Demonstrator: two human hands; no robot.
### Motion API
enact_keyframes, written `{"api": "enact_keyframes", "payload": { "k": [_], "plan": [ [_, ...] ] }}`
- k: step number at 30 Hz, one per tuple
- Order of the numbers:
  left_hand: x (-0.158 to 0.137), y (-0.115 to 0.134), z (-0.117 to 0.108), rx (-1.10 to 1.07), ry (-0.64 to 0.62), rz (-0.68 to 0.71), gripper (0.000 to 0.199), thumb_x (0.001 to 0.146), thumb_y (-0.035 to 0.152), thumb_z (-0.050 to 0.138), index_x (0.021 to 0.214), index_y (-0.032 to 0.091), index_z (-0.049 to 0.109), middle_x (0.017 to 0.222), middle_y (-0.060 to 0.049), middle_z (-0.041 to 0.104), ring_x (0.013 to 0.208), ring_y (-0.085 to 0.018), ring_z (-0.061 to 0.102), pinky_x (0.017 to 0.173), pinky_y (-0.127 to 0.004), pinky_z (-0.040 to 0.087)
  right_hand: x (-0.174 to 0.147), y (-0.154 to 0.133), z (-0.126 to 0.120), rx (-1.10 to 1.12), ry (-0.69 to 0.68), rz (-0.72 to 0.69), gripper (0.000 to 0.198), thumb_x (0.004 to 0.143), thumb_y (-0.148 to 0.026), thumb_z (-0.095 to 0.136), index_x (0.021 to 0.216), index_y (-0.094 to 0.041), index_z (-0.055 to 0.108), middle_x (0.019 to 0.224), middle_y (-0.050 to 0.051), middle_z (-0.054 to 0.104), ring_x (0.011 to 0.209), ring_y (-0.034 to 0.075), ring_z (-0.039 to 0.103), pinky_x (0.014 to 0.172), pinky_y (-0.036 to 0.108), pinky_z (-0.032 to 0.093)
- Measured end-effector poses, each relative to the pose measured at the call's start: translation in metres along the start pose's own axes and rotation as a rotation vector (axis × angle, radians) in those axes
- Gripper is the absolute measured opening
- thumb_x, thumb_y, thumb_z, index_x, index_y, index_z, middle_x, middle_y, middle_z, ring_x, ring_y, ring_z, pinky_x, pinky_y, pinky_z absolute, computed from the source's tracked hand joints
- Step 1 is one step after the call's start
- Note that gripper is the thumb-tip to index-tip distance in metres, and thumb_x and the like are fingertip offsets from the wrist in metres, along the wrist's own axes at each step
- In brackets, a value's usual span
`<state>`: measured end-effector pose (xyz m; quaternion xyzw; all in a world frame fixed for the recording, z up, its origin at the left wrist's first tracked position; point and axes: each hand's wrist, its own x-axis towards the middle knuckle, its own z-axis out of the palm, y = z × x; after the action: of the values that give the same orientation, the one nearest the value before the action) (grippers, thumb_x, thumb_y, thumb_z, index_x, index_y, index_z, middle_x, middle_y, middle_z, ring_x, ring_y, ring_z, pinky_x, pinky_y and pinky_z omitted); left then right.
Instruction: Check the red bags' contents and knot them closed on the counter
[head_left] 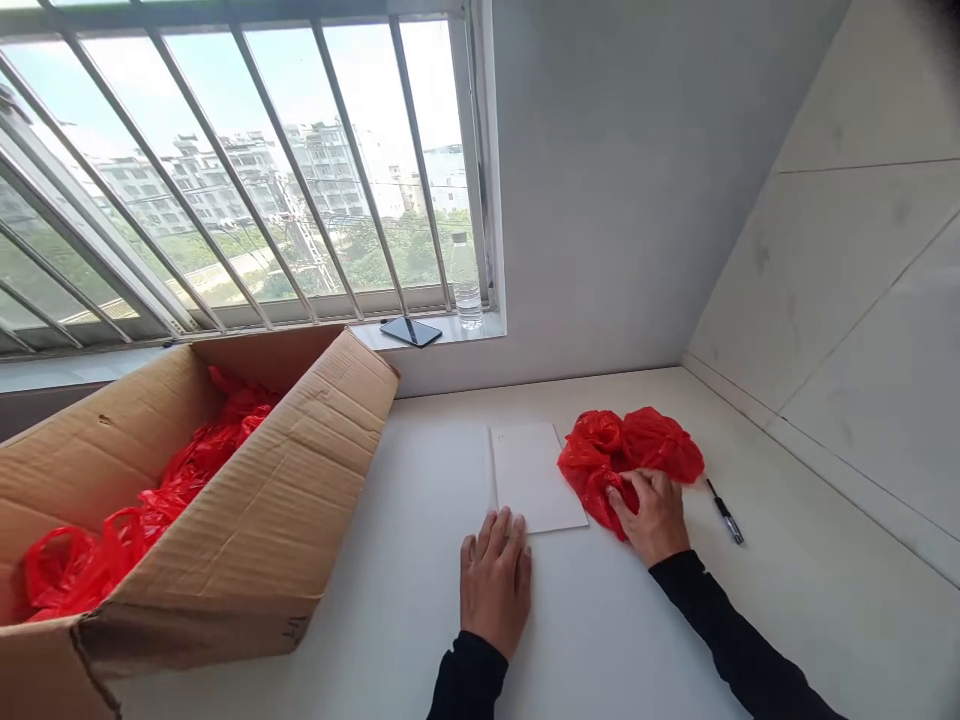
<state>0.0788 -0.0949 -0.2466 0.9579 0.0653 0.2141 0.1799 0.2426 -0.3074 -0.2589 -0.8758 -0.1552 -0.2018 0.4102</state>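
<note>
Red plastic bag (630, 455) lies crumpled on the white bench (637, 620), right of centre. Its long axis runs roughly left to right, parallel to the back wall; the bulk bunches into two puffed lobes, one left, one right, with a lower tail dropping toward the person. No handles or opening can be made out.

Right hand (654, 515) rests on the near edge of the bag, fingers curled into the plastic and pinching a fold of it. Left hand (495, 580) lies flat and loose on the bench, palm down, fingers spread, grasping nothing; fingertips are at the near edge of a white card (534, 475). The card lies flat, long axis running away from the person, its right edge tucked just under or against the bag. Both arms wear black sleeves.

A black pen (724, 512) lies on the bench just right of the bag, pointing diagonally from far-left to near-right, apart from the hand.

At left, an open cardboard box (247, 520) sits on the bench, holding many more red plastic bags (150, 500).

The bench is smooth, white and matte, and meets a grey wall (622, 200) behind and pale tiles (862, 300) at right. Above the box is a barred window (225, 170) with apartment blocks outside. On the sill are a dark phone (410, 331) lying flat and a clear water bottle (466, 285) standing upright.
</note>
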Motion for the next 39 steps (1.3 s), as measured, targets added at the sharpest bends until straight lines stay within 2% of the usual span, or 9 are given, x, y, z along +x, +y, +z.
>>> {"api": "enact_keyframes", "payload": {
  "k": [6,12,16,21,27,30,34,36,39],
  "plan": [
    [0.0,0.022,-0.019,-0.244,0.029,-0.066,0.035,0.098,0.023,0.047,0.129,0.023,0.061,0.129,-0.012,0.065,0.124,-0.03,0.057,0.106,-0.056,0.043,-0.034,-0.053,-0.01,0.199,-0.176,0.037,0.027,0.096,-0.051,0.05,0.1,-0.025,0.056,0.093,0.004,0.065,0.08,0.023,0.063,0.071,0.038,0.056],
    [-0.006,0.033,-0.039,-0.556,-0.068,-0.163,0.034,0.096,0.033,0.054,0.128,0.022,0.058,0.123,-0.013,0.066,0.114,-0.027,0.062,0.094,-0.044,0.053,-0.07,-0.111,-0.032,0.58,-0.591,0.125,0.025,0.102,-0.045,0.044,0.111,-0.026,0.058,0.099,0.002,0.066,0.087,0.019,0.065,0.079,0.032,0.056],
    [-0.006,0.021,-0.049,-0.683,-0.145,-0.239,0.024,0.097,0.031,0.052,0.115,0.023,0.065,0.105,-0.008,0.07,0.096,-0.023,0.065,0.082,-0.038,0.054,-0.062,-0.111,-0.038,0.431,-0.542,0.091,0.023,0.1,-0.039,0.048,0.119,-0.029,0.056,0.097,0.002,0.063,0.081,0.02,0.06,0.071,0.034,0.053],
    [-0.009,0.018,-0.06,-0.768,-0.206,-0.266,0.022,0.095,0.035,0.056,0.111,0.024,0.069,0.097,-0.004,0.07,0.081,-0.017,0.062,0.073,-0.03,0.051,-0.057,-0.101,-0.033,0.287,-0.536,-0.136,0.015,0.096,-0.023,0.052,0.108,-0.027,0.061,0.103,0.004,0.057,0.098,0.024,0.054,0.087,0.043,0.05],
    [-0.015,0.01,-0.055,-0.788,-0.154,-0.365,0.024,0.096,0.036,0.053,0.108,0.023,0.069,0.103,-0.005,0.071,0.089,-0.021,0.064,0.077,-0.032,0.05,-0.061,-0.105,-0.036,0.306,-0.47,-0.107,0.009,0.096,-0.021,0.052,0.097,-0.025,0.06,0.103,0.006,0.055,0.103,0.026,0.054,0.09,0.046,0.048],
    [-0.015,0.011,-0.056,-0.755,-0.051,-0.421,0.031,0.095,0.034,0.056,0.124,0.025,0.06,0.113,-0.007,0.067,0.103,-0.024,0.064,0.086,-0.037,0.053,-0.06,-0.107,-0.04,0.325,-0.476,-0.098,0.009,0.096,-0.021,0.052,0.096,-0.026,0.059,0.104,0.005,0.056,0.106,0.025,0.054,0.092,0.045,0.048],
    [-0.013,0.025,-0.067,-0.466,0.194,-0.17,0.041,0.092,0.019,0.055,0.132,0.031,0.054,0.135,-0.009,0.054,0.126,-0.028,0.05,0.105,-0.049,0.043,-0.06,-0.11,-0.042,0.337,-0.487,-0.101,0.012,0.097,-0.02,0.049,0.097,-0.026,0.059,0.101,0.005,0.059,0.1,0.024,0.056,0.085,0.042,0.049],
    [-0.011,0.031,-0.072,-0.322,0.17,0.005,0.043,0.092,0.012,0.05,0.13,0.032,0.057,0.138,-0.008,0.053,0.132,-0.03,0.044,0.11,-0.056,0.036,-0.061,-0.112,-0.043,0.338,-0.491,-0.104,0.012,0.097,-0.019,0.049,0.097,-0.025,0.059,0.101,0.005,0.059,0.099,0.024,0.056,0.083,0.041,0.05],
    [-0.005,0.033,-0.073,-0.217,0.062,0.055,0.04,0.091,0.011,0.049,0.126,0.029,0.059,0.131,-0.008,0.057,0.13,-0.03,0.044,0.114,-0.061,0.028,-0.062,-0.113,-0.043,0.337,-0.468,-0.109,0.011,0.096,-0.02,0.05,0.098,-0.026,0.059,0.106,0.005,0.058,0.104,0.024,0.055,0.088,0.042,0.05]
  ]
}}
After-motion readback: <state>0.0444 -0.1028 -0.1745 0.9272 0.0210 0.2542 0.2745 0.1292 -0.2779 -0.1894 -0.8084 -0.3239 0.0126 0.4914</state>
